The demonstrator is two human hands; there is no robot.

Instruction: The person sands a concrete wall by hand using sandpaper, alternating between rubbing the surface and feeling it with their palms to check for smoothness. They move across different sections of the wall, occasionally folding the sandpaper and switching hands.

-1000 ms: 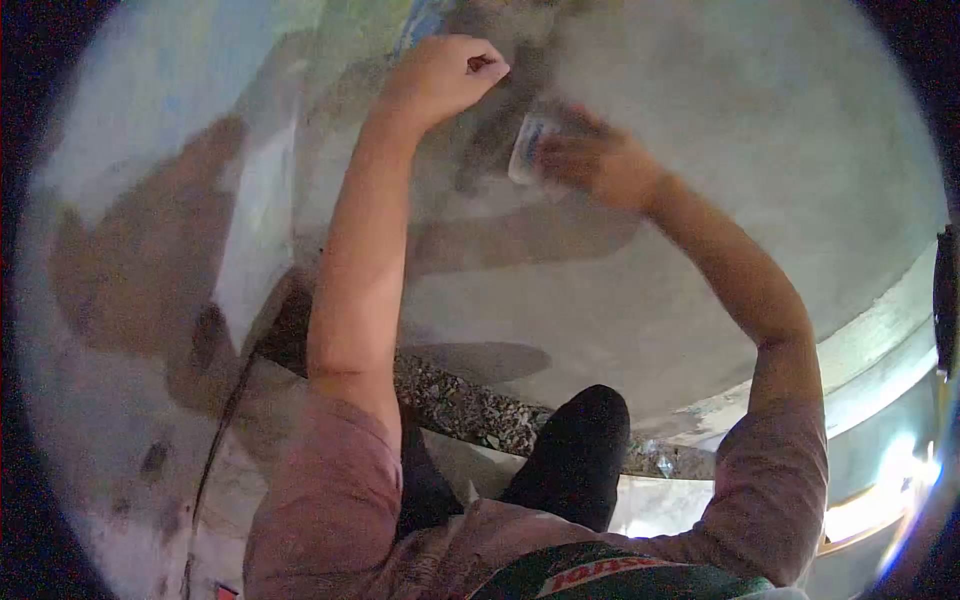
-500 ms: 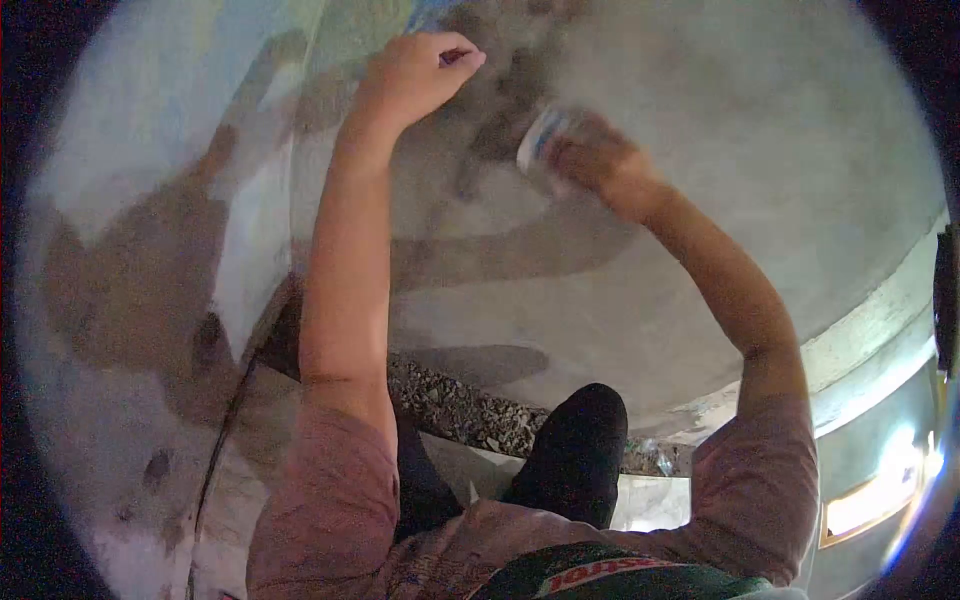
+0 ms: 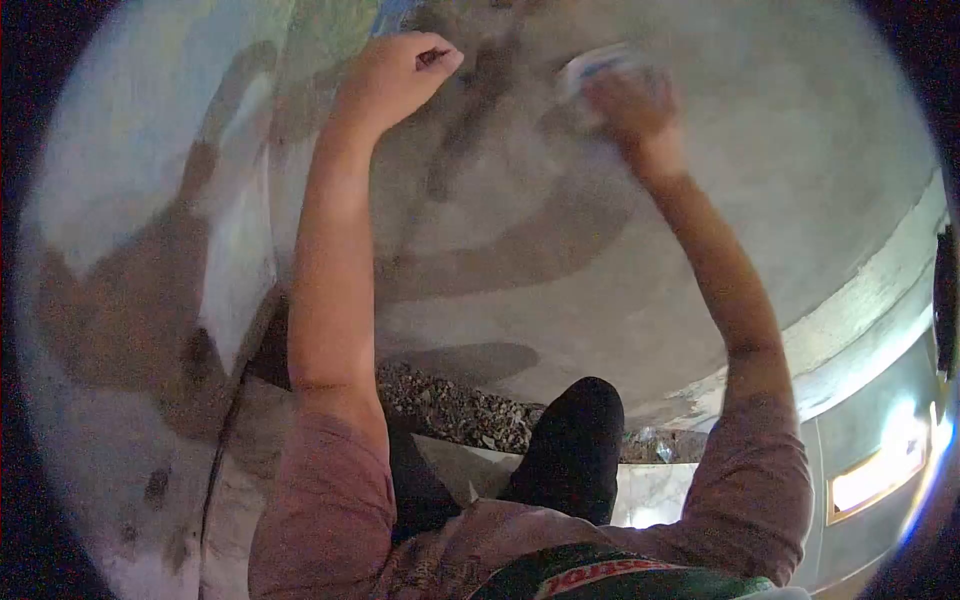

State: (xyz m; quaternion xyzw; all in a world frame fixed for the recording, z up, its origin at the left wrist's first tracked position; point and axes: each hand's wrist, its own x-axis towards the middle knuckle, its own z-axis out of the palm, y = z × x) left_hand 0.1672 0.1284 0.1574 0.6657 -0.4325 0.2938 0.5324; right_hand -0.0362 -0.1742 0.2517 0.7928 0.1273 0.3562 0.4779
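Note:
My left hand (image 3: 405,80) is closed near the top of the view, fingers curled toward the thumb; what it holds, if anything, is too small to make out. Up and to the right, my right hand (image 3: 635,105) is smeared by motion and grips a whitish object with a bluish mark (image 3: 590,68), perhaps a pad or cloth. That object lies against or close to the grey wall (image 3: 780,170). Shadows of my arms and hands fall across the wall.
Gravelly rubble (image 3: 455,408) runs along the foot of the wall, beside my dark-clad knee (image 3: 575,440). A vertical wall corner stands at the left, with a bluish painted surface (image 3: 130,130). A bright window (image 3: 880,480) shows at the lower right.
My right hand has moved up and slightly right with the whitish object. My left hand has shifted slightly left, still closed.

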